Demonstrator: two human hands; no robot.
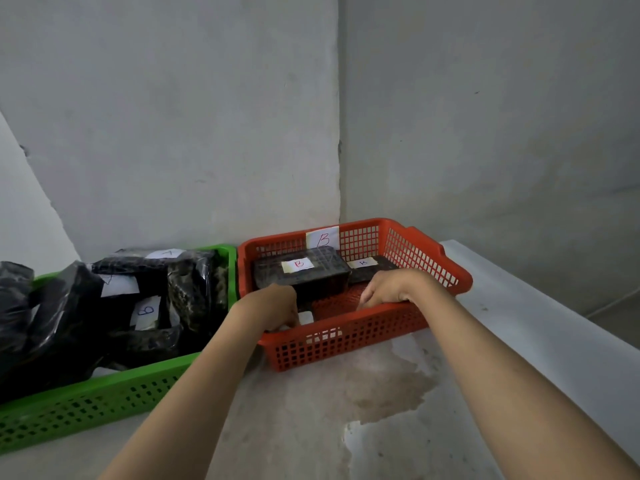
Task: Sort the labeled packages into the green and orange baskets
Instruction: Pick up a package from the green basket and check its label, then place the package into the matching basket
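Both my hands are down inside the orange basket, which sits right of centre in the frame, pushed into the corner of the walls. My left hand is curled over the near rim at the basket's left corner, and something pale shows under its fingers; I cannot tell whether I am holding a package there or only touching it. My right hand rests lower in the basket with fingers bent downward, not visibly closed on anything.

Behind my hands lies a dark wrapped package with a white label marked B, and a second labelled one just beside it to the right. The basket's back wall carries a paper tag also marked B. The green basket fills the lower left of the frame, touching the orange one, heaped with black packages.

My worry is that heap: at least one label in it looks like a B, so a misread tag would leave a package in the wrong basket. The pile also stands above the green rim and could slide onto the counter if nudged.
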